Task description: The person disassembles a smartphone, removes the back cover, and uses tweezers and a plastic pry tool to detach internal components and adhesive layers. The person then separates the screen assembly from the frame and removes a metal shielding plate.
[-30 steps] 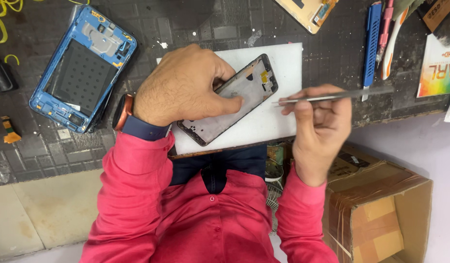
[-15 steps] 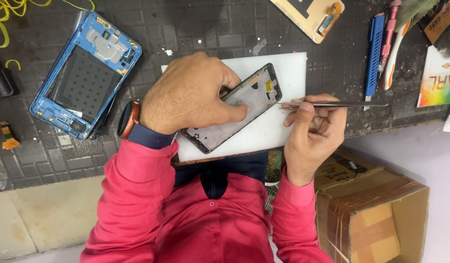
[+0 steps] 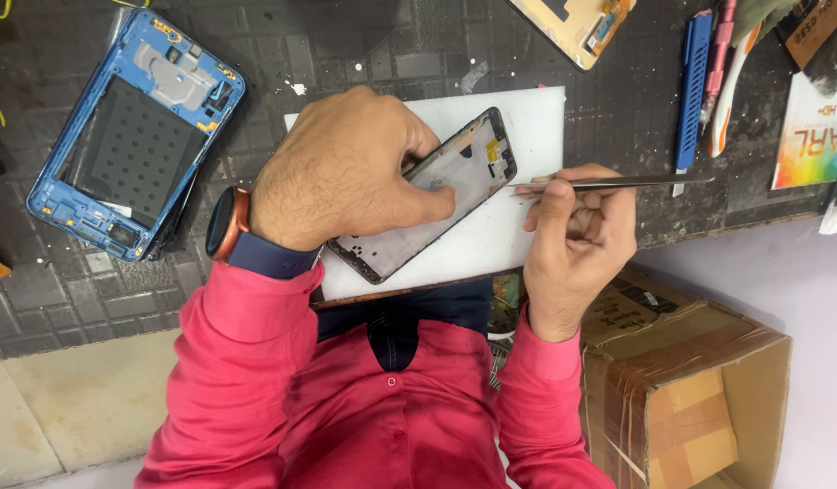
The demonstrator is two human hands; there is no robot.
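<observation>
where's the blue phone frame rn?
Head view, upper left: the blue phone frame lies on the dark mat, apart from the left hand and left of the white pad.

A dark, worn workbench [image 3: 364, 54] stands above a pale floor [image 3: 83, 407].

A brown cardboard box [image 3: 686, 380], taped over in tan strips, stands at lower right beside the bench edge. A white card with rainbow-coloured print [image 3: 812, 136] lies at the bench's right end, a brown label [image 3: 812, 27] just above it.
</observation>
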